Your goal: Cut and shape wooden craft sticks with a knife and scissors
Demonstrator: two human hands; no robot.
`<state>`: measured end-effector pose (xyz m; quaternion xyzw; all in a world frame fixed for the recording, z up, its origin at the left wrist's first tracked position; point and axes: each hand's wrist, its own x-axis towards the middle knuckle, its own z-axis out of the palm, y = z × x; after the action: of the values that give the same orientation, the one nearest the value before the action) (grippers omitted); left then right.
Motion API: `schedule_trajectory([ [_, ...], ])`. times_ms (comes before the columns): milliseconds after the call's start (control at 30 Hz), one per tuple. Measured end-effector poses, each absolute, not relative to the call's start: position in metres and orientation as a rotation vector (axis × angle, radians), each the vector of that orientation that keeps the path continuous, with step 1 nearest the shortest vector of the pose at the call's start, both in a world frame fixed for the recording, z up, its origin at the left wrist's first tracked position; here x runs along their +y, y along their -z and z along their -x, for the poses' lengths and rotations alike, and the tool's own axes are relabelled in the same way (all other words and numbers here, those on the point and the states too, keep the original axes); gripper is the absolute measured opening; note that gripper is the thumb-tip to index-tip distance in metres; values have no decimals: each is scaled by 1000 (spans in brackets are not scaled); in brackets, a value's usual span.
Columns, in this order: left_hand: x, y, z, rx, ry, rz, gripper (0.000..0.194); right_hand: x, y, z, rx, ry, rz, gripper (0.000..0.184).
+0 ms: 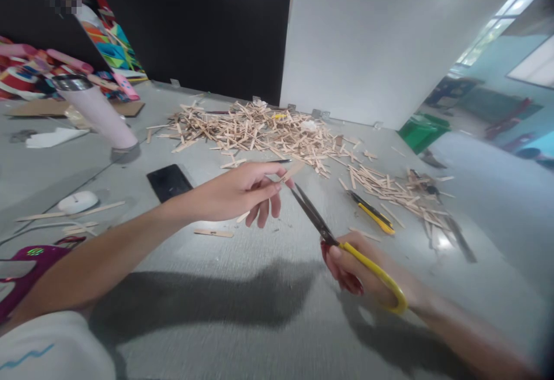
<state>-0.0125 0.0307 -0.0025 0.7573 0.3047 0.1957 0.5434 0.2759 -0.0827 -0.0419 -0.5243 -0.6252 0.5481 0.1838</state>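
My left hand (pixel 255 190) pinches a short flat wooden craft stick (pixel 293 170) between thumb and forefinger, above the grey table (pixel 242 276). In my right hand (pixel 359 264) is a pair of scissors (pixel 318 221) with yellow and red handles. Their dark blades are slightly parted and point up toward the stick, with the tips close to my left fingertips. Whether blade and stick touch, I cannot tell. A loose craft stick (pixel 213 233) with a dark mark lies below my left hand.
Behind my hands spreads a big heap of wooden sticks (pixel 259 129). A yellow utility knife (pixel 374 214) lies at right. To the left are a phone (pixel 168 182), a white mouse (pixel 78 202) and a tilted-looking pink tumbler (pixel 101 112). Black and white panels (pixel 346 40) stand at the back.
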Motion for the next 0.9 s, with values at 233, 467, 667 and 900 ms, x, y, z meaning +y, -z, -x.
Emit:
schedule_trajectory([
  [233,25,4,10,821,-596,-1907,30,-88,45,-273,-1737,-1555,1485,75],
  [467,19,3,7,846,-693,-2000,29,-87,50,-277,-1731,-1513,1442,71],
  [667,10,4,7,698,-615,-1791,15,-88,41,-271,-1726,-1482,1505,76],
  [900,4,6,1,783,-726,-1787,16,-92,49,-276,-1702,-1490,1485,72],
])
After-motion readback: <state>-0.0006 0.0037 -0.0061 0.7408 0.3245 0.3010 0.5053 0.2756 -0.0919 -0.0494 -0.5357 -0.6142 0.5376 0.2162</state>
